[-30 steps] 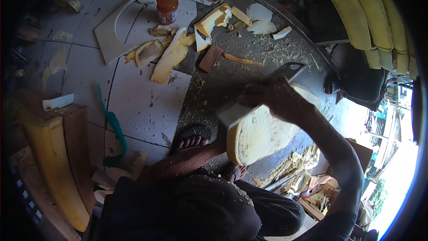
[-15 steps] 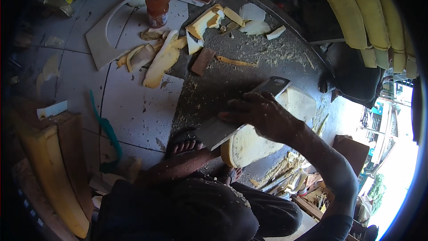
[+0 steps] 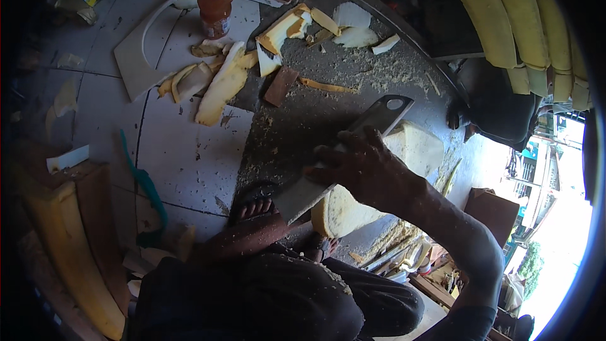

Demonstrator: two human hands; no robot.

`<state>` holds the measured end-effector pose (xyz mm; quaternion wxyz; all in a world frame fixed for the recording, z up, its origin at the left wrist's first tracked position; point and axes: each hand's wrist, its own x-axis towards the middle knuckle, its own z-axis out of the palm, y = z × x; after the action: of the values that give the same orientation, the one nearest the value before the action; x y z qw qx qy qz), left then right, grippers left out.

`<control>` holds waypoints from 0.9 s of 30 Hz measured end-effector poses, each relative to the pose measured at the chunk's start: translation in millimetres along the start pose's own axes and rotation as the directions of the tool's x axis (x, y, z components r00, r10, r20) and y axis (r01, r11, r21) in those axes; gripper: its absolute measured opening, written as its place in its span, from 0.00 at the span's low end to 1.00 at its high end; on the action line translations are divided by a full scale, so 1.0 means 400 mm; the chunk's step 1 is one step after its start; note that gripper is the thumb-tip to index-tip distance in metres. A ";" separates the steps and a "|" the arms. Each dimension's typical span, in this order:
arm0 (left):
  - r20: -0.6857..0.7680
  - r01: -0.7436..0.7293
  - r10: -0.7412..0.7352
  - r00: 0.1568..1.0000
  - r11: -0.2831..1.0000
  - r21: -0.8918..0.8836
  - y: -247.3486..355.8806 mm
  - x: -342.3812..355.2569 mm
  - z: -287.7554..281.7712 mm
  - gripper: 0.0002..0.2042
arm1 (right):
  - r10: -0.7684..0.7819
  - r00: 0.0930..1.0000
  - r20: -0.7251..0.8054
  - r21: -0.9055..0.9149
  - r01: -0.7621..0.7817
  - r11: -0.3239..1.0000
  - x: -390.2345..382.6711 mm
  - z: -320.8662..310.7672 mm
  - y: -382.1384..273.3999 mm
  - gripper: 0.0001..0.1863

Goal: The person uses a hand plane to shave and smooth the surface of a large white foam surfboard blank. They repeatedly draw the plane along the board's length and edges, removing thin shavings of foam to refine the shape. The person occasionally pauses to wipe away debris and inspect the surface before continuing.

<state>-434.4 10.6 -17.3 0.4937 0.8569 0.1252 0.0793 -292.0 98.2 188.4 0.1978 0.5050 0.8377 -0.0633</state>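
My right hand (image 3: 360,167) is closed on a wide flat metal blade (image 3: 384,113) with an oval hole at its far end. The blade lies slanted over a cream foam block (image 3: 416,150), along its near-left upper part. My left forearm (image 3: 237,237) reaches in from the lower left toward the block, where its hand is hidden. My feet in dark sandals (image 3: 255,205) are under and beside the block, and pale crumbs dot my dark trousers (image 3: 252,293).
Foam offcuts (image 3: 224,88) litter the floor near a drink bottle (image 3: 214,12) and curved white board (image 3: 132,69). A padded wooden piece (image 3: 76,240) stands left, a teal strip (image 3: 148,196) beside it. Yellow foam lengths (image 3: 517,19) hang upper right; scraps (image 3: 442,278) lie lower right.
My right hand and the blade have moved left and down from where they were one second ago, with the grip kept. The foam block sits slightly further left in the picture.
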 end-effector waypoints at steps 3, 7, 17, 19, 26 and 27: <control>-0.006 -0.010 0.011 1.000 1.000 0.020 0.027 0.015 0.005 0.32 | 0.207 0.945 0.252 -0.061 -0.198 0.978 0.038 0.017 0.059 0.26; -0.001 0.008 -0.008 1.000 0.999 0.040 0.016 0.002 0.008 0.32 | -0.075 0.997 -0.004 0.278 0.073 0.958 0.034 -0.034 0.030 0.29; 0.028 -0.002 0.001 1.000 0.999 0.042 0.003 -0.016 0.003 0.33 | 0.159 0.983 0.089 0.366 -0.181 0.913 0.001 0.042 0.035 0.31; 0.042 -0.039 0.038 0.998 0.999 0.019 0.009 -0.013 0.009 0.33 | 0.286 0.900 0.328 0.258 -0.377 0.889 -0.001 0.050 0.098 0.34; 0.072 -0.026 0.022 0.997 0.998 0.048 0.001 -0.017 0.003 0.33 | 0.434 0.846 0.311 0.551 -0.532 0.643 -0.048 0.100 0.110 0.33; 0.078 -0.030 0.027 0.997 0.999 0.041 -0.001 -0.020 0.003 0.33 | 0.496 0.751 0.435 0.363 -0.651 0.667 -0.047 0.090 0.150 0.33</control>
<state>-441.7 7.6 -18.2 0.4789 0.8712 0.0953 0.0504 -222.2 100.6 168.6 0.1962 0.7622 0.5473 -0.2846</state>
